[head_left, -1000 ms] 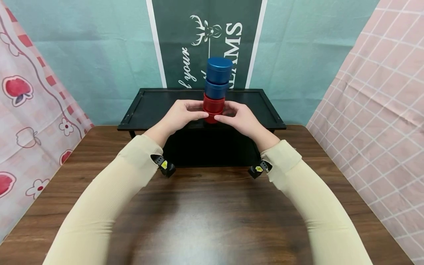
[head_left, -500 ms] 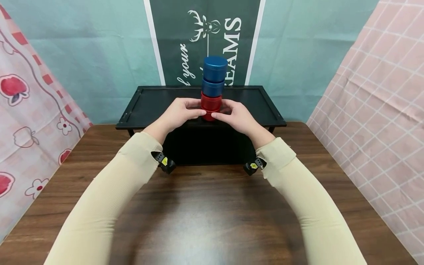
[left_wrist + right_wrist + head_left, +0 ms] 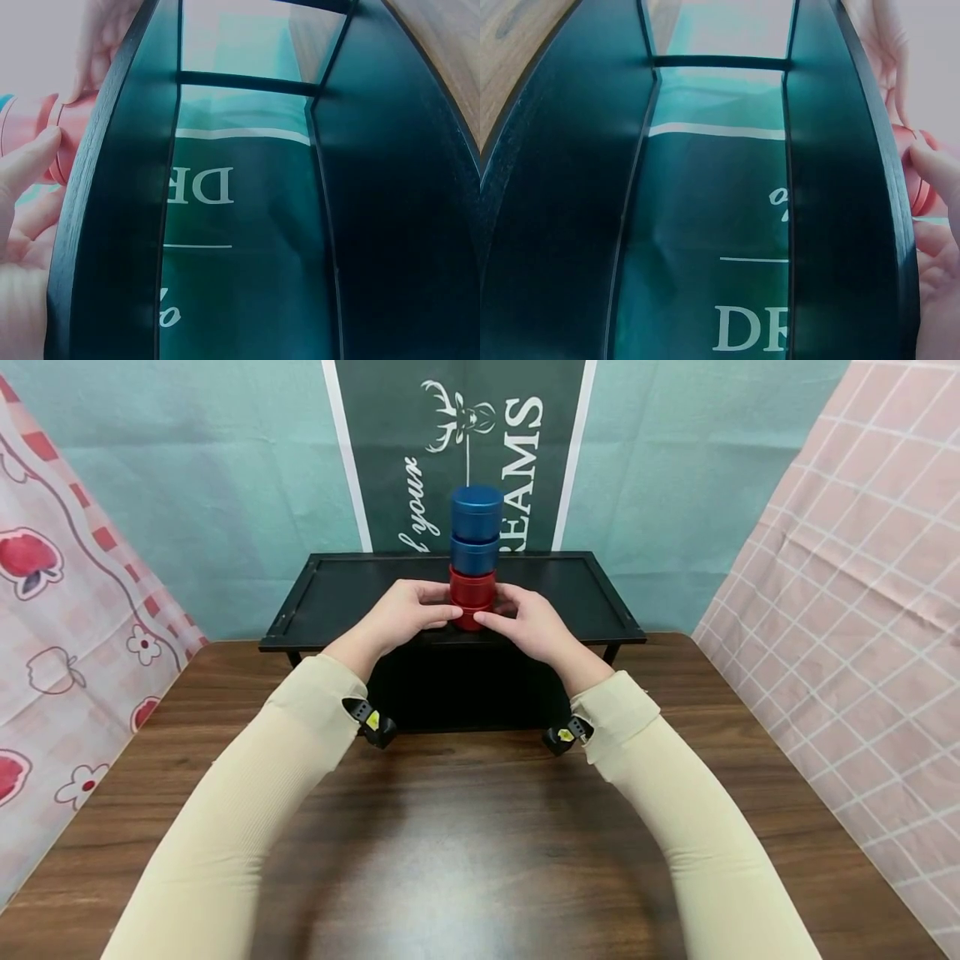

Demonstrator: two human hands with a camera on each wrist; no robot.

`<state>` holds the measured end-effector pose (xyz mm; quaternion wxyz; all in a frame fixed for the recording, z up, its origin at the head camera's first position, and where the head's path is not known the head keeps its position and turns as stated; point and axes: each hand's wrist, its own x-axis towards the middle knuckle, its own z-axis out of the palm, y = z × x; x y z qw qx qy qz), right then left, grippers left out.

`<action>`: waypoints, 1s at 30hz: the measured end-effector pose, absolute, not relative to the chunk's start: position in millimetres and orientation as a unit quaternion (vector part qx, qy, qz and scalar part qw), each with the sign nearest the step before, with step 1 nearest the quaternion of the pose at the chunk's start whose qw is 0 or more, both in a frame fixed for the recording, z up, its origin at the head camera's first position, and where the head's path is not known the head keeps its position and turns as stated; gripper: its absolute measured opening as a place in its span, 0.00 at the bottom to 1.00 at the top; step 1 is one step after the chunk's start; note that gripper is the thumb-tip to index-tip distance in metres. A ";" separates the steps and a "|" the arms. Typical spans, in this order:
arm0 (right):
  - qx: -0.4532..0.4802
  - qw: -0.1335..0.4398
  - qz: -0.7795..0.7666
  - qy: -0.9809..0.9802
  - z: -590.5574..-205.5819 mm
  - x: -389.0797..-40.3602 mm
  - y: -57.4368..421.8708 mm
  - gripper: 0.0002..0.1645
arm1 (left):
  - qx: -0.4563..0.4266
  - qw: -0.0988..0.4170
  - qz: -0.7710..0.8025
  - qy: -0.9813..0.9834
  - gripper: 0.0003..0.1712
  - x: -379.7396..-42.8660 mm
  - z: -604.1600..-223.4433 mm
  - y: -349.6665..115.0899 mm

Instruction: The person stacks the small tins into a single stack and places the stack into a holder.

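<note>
A stack of round lidded tins stands at the front edge of the black stand point(image 3: 330, 602) in the head view. Two blue ones, the top blue tin point(image 3: 477, 514) and the lower blue tin point(image 3: 474, 557), sit over the upper red tin point(image 3: 472, 587) and the bottom red tin point(image 3: 469, 620). My left hand point(image 3: 401, 612) holds the red part from the left, thumb in front and fingers at the side. From the right, my right hand point(image 3: 531, 620) grips it the same way. Both wrist views show red tin point(image 3: 73, 135) between thumb and fingers, partly hidden by the stand's board.
The stand's legs rest on a brown wooden table point(image 3: 450, 843). Beneath its top is a dark open space point(image 3: 468, 693). Behind hangs a teal cloth point(image 3: 675, 485) with a dark printed panel. A fruit-patterned cloth point(image 3: 67, 635) borders the left, a pink checked cloth point(image 3: 862, 635) the right.
The stack and both hands have shifted slightly left along the stand's front edge. The stack leans less to the right in the picture. The whole head view has also moved a little.
</note>
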<state>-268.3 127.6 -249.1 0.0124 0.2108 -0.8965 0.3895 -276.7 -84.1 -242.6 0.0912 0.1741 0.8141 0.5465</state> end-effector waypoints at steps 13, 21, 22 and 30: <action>0.210 0.051 0.346 -0.913 -250.9 -255.3 135.1 0.40 | 0.198 0.019 0.426 0.883 0.32 -262.9 -241.1 -100.8; 0.219 0.059 0.316 -0.921 -253.0 -239.0 144.7 0.40 | 0.213 -0.004 0.367 0.906 0.32 -251.4 -242.6 -108.7; 0.222 0.062 0.310 -0.922 -253.9 -236.8 146.3 0.40 | 0.215 -0.010 0.352 0.911 0.32 -248.9 -242.8 -109.8; 0.233 0.068 0.248 -0.938 -260.7 -219.5 161.6 0.41 | 0.238 -0.062 0.219 0.944 0.34 -224.0 -243.9 -122.4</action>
